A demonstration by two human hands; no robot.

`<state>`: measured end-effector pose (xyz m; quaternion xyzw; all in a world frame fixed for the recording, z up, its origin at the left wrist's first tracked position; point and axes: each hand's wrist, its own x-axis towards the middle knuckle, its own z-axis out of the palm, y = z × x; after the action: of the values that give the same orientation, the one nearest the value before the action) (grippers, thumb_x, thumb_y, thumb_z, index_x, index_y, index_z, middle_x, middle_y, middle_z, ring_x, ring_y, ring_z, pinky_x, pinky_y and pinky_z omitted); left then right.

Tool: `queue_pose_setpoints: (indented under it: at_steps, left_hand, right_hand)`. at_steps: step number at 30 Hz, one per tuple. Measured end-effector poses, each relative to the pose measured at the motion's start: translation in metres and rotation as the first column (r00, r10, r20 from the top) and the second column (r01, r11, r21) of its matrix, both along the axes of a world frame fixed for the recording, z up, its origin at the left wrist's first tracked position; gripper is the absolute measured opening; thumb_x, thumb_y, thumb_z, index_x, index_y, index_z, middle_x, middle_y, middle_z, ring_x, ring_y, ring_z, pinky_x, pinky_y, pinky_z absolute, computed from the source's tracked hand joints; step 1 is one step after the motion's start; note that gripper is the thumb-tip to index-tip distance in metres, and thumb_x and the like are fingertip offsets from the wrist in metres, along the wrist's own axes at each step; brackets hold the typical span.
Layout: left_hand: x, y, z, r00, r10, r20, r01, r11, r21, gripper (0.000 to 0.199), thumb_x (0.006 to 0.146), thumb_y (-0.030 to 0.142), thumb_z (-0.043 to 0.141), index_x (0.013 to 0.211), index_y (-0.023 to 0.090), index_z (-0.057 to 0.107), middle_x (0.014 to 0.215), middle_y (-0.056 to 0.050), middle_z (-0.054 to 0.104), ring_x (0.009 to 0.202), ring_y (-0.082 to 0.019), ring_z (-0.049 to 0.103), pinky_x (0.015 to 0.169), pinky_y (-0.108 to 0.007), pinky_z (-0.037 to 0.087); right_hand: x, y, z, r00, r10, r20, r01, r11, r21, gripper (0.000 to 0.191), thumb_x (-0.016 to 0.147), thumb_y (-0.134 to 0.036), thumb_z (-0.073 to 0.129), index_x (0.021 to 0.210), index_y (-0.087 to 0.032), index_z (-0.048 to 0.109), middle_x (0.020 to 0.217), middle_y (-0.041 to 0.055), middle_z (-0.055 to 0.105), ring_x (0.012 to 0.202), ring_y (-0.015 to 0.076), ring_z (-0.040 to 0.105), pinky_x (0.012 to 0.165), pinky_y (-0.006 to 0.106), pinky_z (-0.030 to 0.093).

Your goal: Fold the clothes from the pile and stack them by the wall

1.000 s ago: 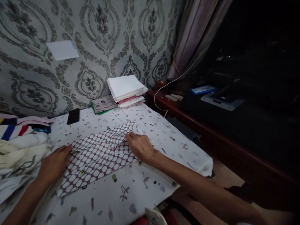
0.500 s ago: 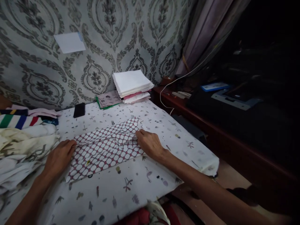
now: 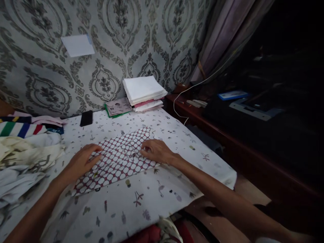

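A folded cloth (image 3: 117,162), white with a dark red lattice print and a small yellow mark, lies on the table, slightly wrinkled in its middle. My left hand (image 3: 84,160) rests over its left end, fingers stretched out and thumb apart, holding nothing. Over the right part of the cloth is my right hand (image 3: 158,152). Its fingers are bent, with a gap between thumb and forefinger, and the tips are at the cloth's surface beside a small crease.
The table (image 3: 177,189) has a printed white cover. At its back are a phone (image 3: 86,118), a small folded grey cloth (image 3: 118,107) and a white folded stack (image 3: 145,89). Heaped clothes (image 3: 30,152) lie left. A cable (image 3: 174,104) hangs by the dark red furniture (image 3: 227,135).
My left hand has let go of the cloth's left edge and moved right over it, fingers spreading. My right hand has shifted slightly left from the right edge. The cloth's raised fold now lies flatter.
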<state>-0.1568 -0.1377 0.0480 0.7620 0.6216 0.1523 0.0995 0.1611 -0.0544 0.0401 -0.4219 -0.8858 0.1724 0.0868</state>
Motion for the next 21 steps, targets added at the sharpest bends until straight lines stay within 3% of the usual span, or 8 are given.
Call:
queue_pose_setpoints:
  at_steps: [3,6,8,11,14,16,19,21]
  left_hand:
    - [0.059,0.015,0.004,0.982,-0.18,0.055,0.18,0.984,0.005,0.036,0.095,0.05,0.044,0.111,0.021,0.06,0.111,-0.008,0.066,0.101,-0.024,0.061,0.086,-0.034,0.049]
    - [0.109,0.029,-0.002,0.956,-0.263,-0.129,0.268,0.963,0.022,0.033,0.092,0.043,0.052,0.115,0.019,0.059,0.112,-0.011,0.063,0.105,-0.028,0.058,0.09,-0.039,0.047]
    - [0.125,0.038,-0.007,0.934,-0.263,-0.24,0.271,0.963,0.001,0.026,0.091,0.032,0.053,0.111,0.018,0.06,0.111,-0.012,0.064,0.105,-0.029,0.058,0.088,-0.04,0.046]
    - [0.125,0.059,-0.008,0.953,-0.217,-0.21,0.207,0.976,-0.068,0.021,0.088,0.018,0.047,0.1,0.019,0.064,0.094,-0.008,0.068,0.09,-0.026,0.062,0.075,-0.035,0.044]
    - [0.109,0.091,-0.003,0.987,-0.159,0.029,0.161,0.981,-0.105,0.019,0.085,0.02,0.047,0.092,0.02,0.065,0.074,-0.002,0.064,0.069,-0.02,0.058,0.062,-0.029,0.038]
    - [0.099,0.111,-0.003,0.967,-0.127,0.22,0.158,0.979,-0.128,0.018,0.083,0.025,0.05,0.09,0.018,0.065,0.068,0.0,0.061,0.062,-0.017,0.054,0.058,-0.026,0.036]
    - [0.09,0.13,-0.009,0.898,-0.054,0.437,0.144,0.974,-0.176,0.021,0.078,0.033,0.054,0.087,0.017,0.065,0.063,0.002,0.056,0.059,-0.015,0.049,0.057,-0.025,0.035]
    - [0.088,0.132,-0.016,0.859,-0.017,0.511,0.128,0.975,-0.183,0.025,0.076,0.038,0.057,0.086,0.017,0.064,0.061,0.003,0.053,0.057,-0.013,0.047,0.056,-0.024,0.034]
  right_hand:
    - [-0.002,0.03,0.001,0.988,-0.126,-0.09,0.132,0.989,0.061,0.024,0.096,-0.022,0.047,0.096,-0.016,0.07,0.095,0.0071,0.071,0.086,0.0179,0.062,0.074,0.028,0.043]
    - [-0.006,0.061,-0.01,0.972,-0.203,-0.116,0.215,0.97,0.111,0.025,0.094,-0.012,0.046,0.106,-0.013,0.068,0.107,0.0109,0.068,0.097,0.0183,0.06,0.086,0.028,0.043]
    - [-0.007,0.075,-0.02,0.973,-0.204,-0.112,0.215,0.972,0.095,0.026,0.093,-0.009,0.046,0.107,-0.014,0.068,0.11,0.0107,0.068,0.101,0.018,0.059,0.09,0.028,0.043]
    - [-0.006,0.082,-0.028,0.974,-0.199,-0.112,0.208,0.975,0.08,0.026,0.093,-0.007,0.045,0.104,-0.014,0.068,0.111,0.011,0.069,0.104,0.0184,0.058,0.093,0.029,0.041]
    - [-0.005,0.074,-0.026,0.972,-0.161,-0.17,0.174,0.983,0.063,0.03,0.1,-0.021,0.04,0.101,-0.012,0.069,0.104,0.0111,0.07,0.097,0.0196,0.061,0.089,0.031,0.043]
    - [-0.007,0.066,-0.02,0.96,-0.075,-0.268,0.085,0.996,0.025,0.04,0.103,-0.035,0.036,0.102,-0.013,0.07,0.101,0.0104,0.071,0.093,0.0202,0.062,0.085,0.032,0.044]
    - [-0.014,0.055,-0.015,0.931,0.042,-0.363,-0.067,0.996,-0.056,0.046,0.097,-0.05,0.047,0.126,-0.017,0.063,0.11,0.0094,0.071,0.095,0.0219,0.063,0.084,0.033,0.045]
    - [-0.02,0.052,-0.015,0.946,0.055,-0.319,-0.088,0.992,-0.089,0.063,0.088,-0.051,0.062,0.14,-0.017,0.052,0.113,0.0099,0.07,0.098,0.0239,0.063,0.085,0.034,0.046]
